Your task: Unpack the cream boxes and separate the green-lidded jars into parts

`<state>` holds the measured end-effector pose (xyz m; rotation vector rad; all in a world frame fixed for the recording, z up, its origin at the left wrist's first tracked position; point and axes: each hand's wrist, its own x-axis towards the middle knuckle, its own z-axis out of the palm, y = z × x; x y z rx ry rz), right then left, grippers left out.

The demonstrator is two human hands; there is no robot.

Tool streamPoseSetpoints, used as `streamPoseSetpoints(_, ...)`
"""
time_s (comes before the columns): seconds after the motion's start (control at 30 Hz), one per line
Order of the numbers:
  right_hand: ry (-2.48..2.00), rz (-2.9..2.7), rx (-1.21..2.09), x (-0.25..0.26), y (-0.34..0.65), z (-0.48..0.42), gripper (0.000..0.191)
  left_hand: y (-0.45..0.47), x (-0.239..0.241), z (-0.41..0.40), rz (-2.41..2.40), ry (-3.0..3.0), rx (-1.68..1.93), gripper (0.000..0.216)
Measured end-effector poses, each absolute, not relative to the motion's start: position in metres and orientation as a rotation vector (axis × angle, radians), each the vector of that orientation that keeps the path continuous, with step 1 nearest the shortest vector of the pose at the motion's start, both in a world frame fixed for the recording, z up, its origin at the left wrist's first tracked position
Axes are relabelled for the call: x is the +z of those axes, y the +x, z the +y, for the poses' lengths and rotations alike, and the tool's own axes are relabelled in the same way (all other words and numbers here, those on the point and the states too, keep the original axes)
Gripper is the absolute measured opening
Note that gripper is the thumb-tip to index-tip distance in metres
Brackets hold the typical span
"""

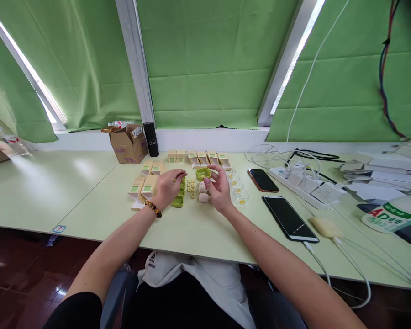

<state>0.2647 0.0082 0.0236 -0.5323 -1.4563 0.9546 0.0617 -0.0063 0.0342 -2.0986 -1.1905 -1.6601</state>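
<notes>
My right hand (220, 189) grips a small green square dish (202, 174) between thumb and fingers, raised above the table. To its left, my left hand (168, 186) has its fingertips pinched together; what they hold, if anything, is too small to make out. Below the left hand stands a column of similar green dishes (178, 201), partly covered by it. Small yellow pieces (191, 188) lie between the hands. Pale pink cylinder-like pieces (203, 197) sit under the right hand, and clear plastic covers with yellow marks (241, 197) line up to its right.
Small cream boxes (148, 186) stand at left, and more cream boxes (202, 159) at the back. A cardboard box (129, 145) and black bottle (151, 140) stand by the wall. Two phones (289, 218), a power strip (304, 185) and tangled cables occupy the right.
</notes>
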Motion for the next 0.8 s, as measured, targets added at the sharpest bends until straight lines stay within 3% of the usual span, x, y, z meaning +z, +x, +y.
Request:
streamPoseSetpoints(0.17,-0.519,-1.502,1.004,0.022,0.260,0.003,0.049,0.068,0.040,-0.016,-0.933,-2.171,-1.426,0.029)
streamPoseSetpoints(0.4,-0.442,-1.596,0.966,0.021,0.260,-0.001,0.042,0.071,0.040,-0.025,-0.798,-2.141,-1.207,0.018)
streamPoseSetpoints(0.5,-0.424,-1.627,0.893,0.022,0.261,-0.005,0.041,0.071,0.039,-0.023,-0.837,-2.155,-1.235,0.017)
streamPoseSetpoints(0.7,-0.461,-1.698,0.666,0.019,0.260,-0.008,0.061,0.077,0.031,-0.018,-0.916,-2.122,-1.465,0.017)
streamPoseSetpoints(0.8,-0.499,-1.679,0.619,0.018,0.258,-0.007,0.057,0.081,0.026,-0.020,-0.978,-2.106,-1.563,0.020)
